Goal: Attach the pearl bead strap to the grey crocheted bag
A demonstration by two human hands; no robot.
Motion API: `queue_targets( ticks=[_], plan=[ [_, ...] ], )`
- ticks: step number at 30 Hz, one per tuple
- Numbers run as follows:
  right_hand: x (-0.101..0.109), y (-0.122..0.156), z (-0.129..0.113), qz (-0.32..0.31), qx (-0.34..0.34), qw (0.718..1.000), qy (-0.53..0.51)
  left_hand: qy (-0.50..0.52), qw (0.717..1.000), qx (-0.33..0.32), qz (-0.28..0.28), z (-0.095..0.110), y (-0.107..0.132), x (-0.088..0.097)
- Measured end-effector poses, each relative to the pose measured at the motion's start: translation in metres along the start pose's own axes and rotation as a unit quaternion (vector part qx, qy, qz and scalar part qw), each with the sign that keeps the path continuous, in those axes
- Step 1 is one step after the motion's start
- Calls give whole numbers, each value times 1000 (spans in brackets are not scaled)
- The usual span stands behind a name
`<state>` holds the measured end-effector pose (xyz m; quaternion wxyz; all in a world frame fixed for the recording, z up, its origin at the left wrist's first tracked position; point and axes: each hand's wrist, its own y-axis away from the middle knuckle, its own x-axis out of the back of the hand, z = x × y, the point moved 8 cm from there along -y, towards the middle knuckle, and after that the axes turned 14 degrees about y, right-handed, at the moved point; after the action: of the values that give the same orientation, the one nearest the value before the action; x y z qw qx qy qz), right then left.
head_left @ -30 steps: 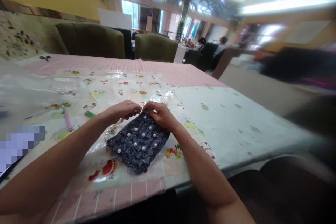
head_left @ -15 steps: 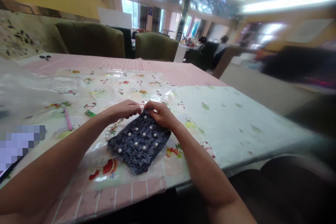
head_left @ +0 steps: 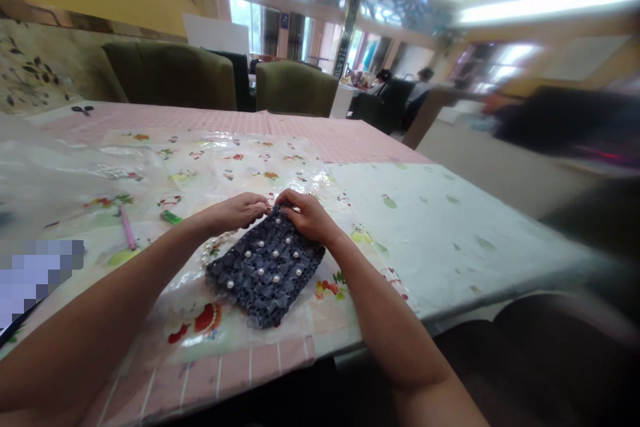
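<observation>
A dark beaded pouch (head_left: 270, 273) is being gripped at its top corner by the right hand (head_left: 306, 215), its body being angled nearer than both hands. The left hand (head_left: 247, 211) is being held just beside that corner, fingers bunched; whether anything is being pinched cannot be told. Left of the hands, a pink pen (head_left: 127, 227) is being borne by the surface (head_left: 410, 233); far beyond, scissors (head_left: 84, 110).

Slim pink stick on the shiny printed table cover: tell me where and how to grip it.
Pinch the slim pink stick around its middle, probably best from above and the right, the side where the left hand is. It lies flat, its length running roughly away from the camera, so thumb and finger can close across its narrow width.
</observation>
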<state>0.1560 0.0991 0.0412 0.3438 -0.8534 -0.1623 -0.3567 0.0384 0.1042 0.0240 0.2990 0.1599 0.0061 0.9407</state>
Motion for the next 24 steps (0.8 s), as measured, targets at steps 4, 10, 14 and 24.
queue_targets(
  ticks=[4,10,14,24],
  plan=[
    [4,0,3,14,-3,1000,-4,67,998,8,21,-1,-1,-2],
    [3,-1,20,32,-66,997,-14,99,993,13,68,-4,-3,0],
    [-1,-2,23,25,-75,996,-38,109,992,7,70,-2,-1,-1],
    [-3,-2,10,12,-25,999,-17,-58,991,-69,104,7,-5,2]
  ],
)
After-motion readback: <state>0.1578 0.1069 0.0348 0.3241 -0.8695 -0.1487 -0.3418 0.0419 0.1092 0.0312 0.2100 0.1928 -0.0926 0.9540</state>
